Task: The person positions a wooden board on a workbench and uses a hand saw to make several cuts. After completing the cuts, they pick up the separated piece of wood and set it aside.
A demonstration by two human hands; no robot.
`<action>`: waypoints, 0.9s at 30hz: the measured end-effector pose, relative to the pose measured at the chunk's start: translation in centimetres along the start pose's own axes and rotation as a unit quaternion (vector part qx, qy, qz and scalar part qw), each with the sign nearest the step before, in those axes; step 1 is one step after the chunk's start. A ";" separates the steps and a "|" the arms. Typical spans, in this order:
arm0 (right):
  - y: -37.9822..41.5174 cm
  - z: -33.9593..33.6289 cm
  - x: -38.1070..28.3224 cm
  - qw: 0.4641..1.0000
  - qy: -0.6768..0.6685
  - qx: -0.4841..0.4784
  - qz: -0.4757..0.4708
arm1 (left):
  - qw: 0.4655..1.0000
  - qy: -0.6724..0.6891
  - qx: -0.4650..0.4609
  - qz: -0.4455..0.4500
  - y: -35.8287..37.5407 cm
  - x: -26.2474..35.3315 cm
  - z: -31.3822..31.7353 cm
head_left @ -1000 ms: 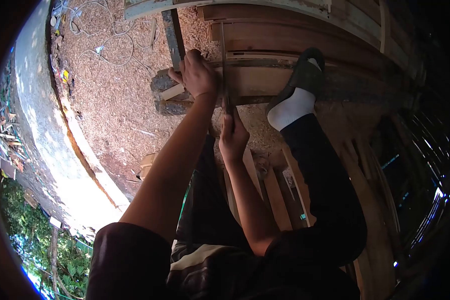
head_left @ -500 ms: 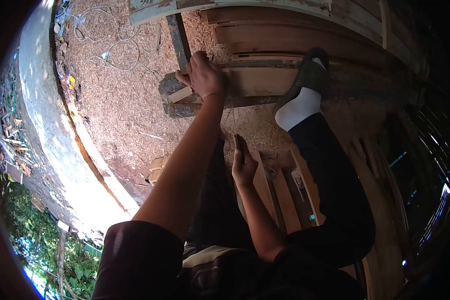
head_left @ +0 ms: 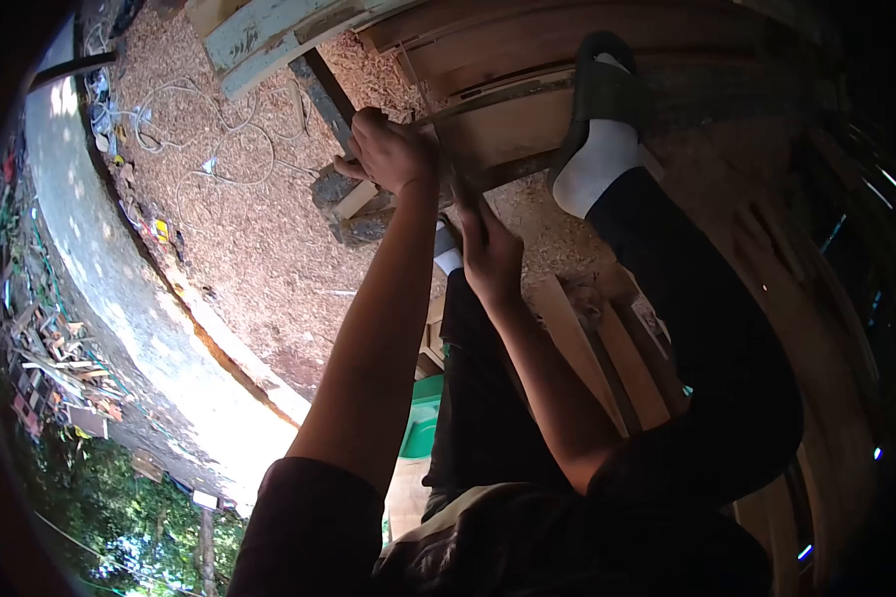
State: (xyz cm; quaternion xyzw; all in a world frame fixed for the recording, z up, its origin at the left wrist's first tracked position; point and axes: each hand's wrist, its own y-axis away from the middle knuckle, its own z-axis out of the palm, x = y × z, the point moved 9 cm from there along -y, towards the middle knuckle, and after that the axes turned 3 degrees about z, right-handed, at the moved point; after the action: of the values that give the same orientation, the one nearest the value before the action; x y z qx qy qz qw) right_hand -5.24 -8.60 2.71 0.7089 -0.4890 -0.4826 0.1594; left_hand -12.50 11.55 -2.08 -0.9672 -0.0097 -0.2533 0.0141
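Note:
My right hand is closed round the handle of a handsaw. The saw's thin blade runs up and away across a wooden board, close beside my left hand. Bearing down on the near end of that board, my left hand has its fingers curled over the wood and its thumb out to the left. The board lies on a dark, rough timber bench. My foot in a dark slipper and white sock rests on the board, to the right of the cut.
Weathered painted planks and brown boards lie beyond the bench. Wood shavings cover the ground, with a loose cable on it. Several planks lie below right. A green plastic object is by my leg.
My right hand has moved up and forward, bringing the saw blade farther across the board. My left hand stays on the wood. The head view has tilted and shifted.

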 end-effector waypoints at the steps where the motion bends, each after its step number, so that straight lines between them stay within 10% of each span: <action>1: 4.3 -0.4 2.4 0.990 -0.067 0.073 -0.103 | 1.000 -0.014 0.000 -0.015 0.1 -0.3 0.1; 15: 7.8 -0.9 7.3 0.950 -0.145 0.192 -0.199 | 0.999 -0.035 -0.006 0.017 0.2 0.3 -0.4; 19: 0.3 -0.6 1.0 0.999 -0.044 0.009 0.022 | 1.000 0.007 -0.021 0.005 0.0 -0.3 0.4; 21: -0.8 -0.3 -0.3 0.999 -0.041 0.017 -0.021 | 0.999 -0.023 -0.007 0.023 0.2 0.9 -0.2; 23: 7.2 -3.7 1.9 0.927 -0.119 0.240 -0.263 | 0.999 -0.020 -0.023 0.014 0.3 1.3 -0.3; 27: 6.2 -3.6 1.7 0.948 -0.178 0.185 -0.187 | 0.999 -0.003 -0.037 -0.001 -0.3 1.0 0.0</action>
State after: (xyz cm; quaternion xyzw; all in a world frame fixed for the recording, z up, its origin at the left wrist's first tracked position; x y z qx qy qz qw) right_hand -5.44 -13.85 7.85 0.7071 -0.4492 -0.5229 -0.1574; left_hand -11.68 11.85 -1.59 -0.9679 -0.0012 -0.2502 -0.0220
